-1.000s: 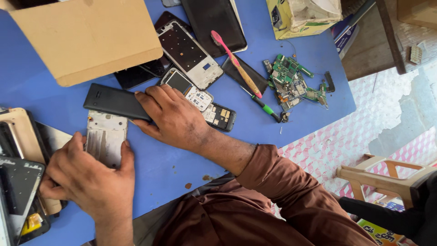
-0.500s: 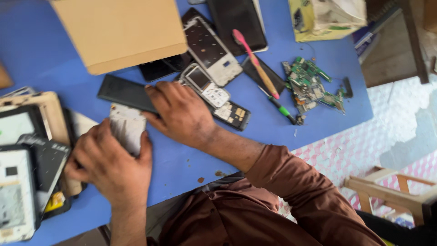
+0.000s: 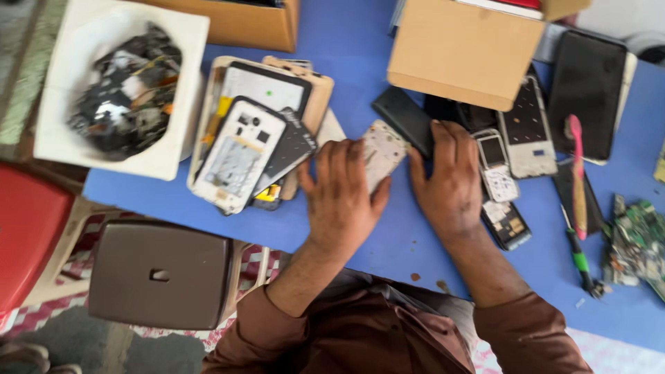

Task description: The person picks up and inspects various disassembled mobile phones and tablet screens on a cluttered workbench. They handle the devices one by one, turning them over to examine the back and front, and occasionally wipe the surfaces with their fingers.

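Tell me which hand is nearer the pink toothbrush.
Right. The right hand lies on the blue table just left of the pink toothbrush, without touching it; the left hand is farther left, beyond the right.

On the table [image 3: 388, 249], the left hand [image 3: 343, 197] and right hand [image 3: 450, 183] lie side by side near the front edge, a phone shell [image 3: 383, 151] between them. A stack of phone parts [image 3: 249, 138] lies left; a box [image 3: 467, 52] sits behind; a toothbrush [image 3: 576, 173] and circuit boards [image 3: 637, 242] lie right.
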